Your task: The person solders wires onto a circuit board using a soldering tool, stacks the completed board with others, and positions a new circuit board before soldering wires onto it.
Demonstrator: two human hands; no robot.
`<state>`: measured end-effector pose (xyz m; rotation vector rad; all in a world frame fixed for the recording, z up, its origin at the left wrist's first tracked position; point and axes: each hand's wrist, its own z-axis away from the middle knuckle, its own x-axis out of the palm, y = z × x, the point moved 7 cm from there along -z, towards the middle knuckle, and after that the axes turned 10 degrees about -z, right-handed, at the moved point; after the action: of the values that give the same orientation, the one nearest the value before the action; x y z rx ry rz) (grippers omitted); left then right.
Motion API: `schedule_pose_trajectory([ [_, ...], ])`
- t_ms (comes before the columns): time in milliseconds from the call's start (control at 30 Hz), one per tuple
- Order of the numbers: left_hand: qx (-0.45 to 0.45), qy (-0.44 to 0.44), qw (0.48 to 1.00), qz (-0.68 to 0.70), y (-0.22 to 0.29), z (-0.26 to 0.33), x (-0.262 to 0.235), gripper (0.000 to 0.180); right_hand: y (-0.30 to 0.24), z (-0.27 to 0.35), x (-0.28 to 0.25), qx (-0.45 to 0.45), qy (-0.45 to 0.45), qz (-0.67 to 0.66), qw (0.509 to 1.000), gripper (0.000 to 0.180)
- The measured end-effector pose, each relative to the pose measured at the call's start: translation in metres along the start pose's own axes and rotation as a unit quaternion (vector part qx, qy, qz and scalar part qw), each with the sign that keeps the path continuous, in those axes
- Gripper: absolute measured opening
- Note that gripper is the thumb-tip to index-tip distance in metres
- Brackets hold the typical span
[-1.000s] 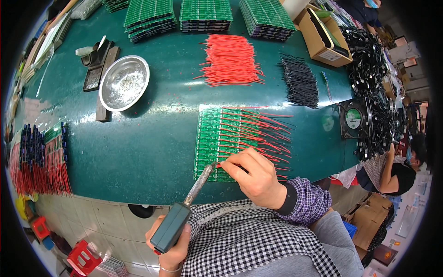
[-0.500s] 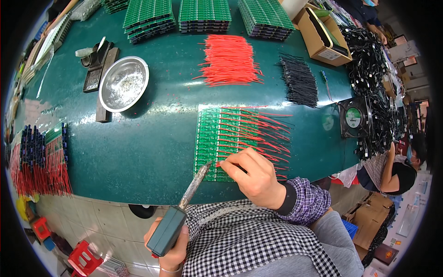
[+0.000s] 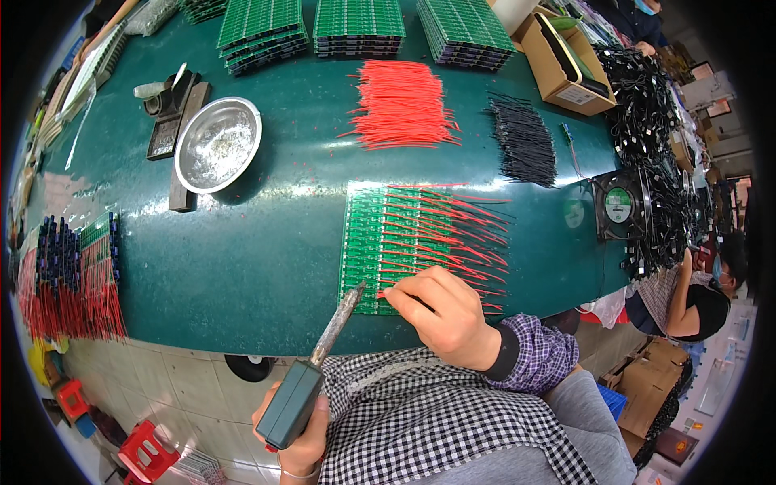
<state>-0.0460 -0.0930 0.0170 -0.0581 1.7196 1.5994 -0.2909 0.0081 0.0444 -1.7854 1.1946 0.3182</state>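
My left hand [image 3: 301, 428] is closed round the dark green handle of a soldering iron [image 3: 335, 327]. The iron's tip points up over the lower left part of a green circuit board panel [image 3: 363, 234]. Above the panel's lower edge, my right hand [image 3: 453, 315] pinches a red wire [image 3: 390, 293] at its end, close to the iron's tip. Whether tip and wire touch is too small to tell. Many red wires [image 3: 477, 230] are attached in rows along the panel and stick out to the right. Part of the panel lies hidden under my right hand.
Beyond the panel are a pile of red wires [image 3: 404, 105] and a bundle of black wires [image 3: 524, 139]. A metal bowl [image 3: 183, 149] stands left, near an iron stand [image 3: 166, 109]. Stacked panels [image 3: 358, 28] line the far side. A fan [image 3: 621, 205] and black cables lie right.
The soldering iron's tip has shifted slightly left, a little away from my right fingers. My right hand stays nearly in place with the red wire pinched.
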Motion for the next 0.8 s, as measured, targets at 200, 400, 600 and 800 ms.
schedule_pose_trajectory([
  [200,-0.003,-0.017,1.0,-0.002,0.001,0.0,0.002,0.024,0.002,0.004,0.003,0.003,-0.02,-0.003,1.0,0.029],
  [400,0.016,-0.026,0.999,-0.021,0.003,-0.001,0.005,0.025,0.001,0.004,0.004,0.009,-0.016,0.007,1.0,0.029],
  [600,0.01,-0.021,1.0,0.003,0.006,-0.004,0.008,0.025,0.001,0.003,0.003,0.02,-0.007,0.011,1.0,0.028],
  [800,0.032,-0.011,0.999,-0.015,0.001,0.001,0.005,0.023,0.001,0.004,0.004,0.024,-0.005,0.013,1.0,0.027],
])
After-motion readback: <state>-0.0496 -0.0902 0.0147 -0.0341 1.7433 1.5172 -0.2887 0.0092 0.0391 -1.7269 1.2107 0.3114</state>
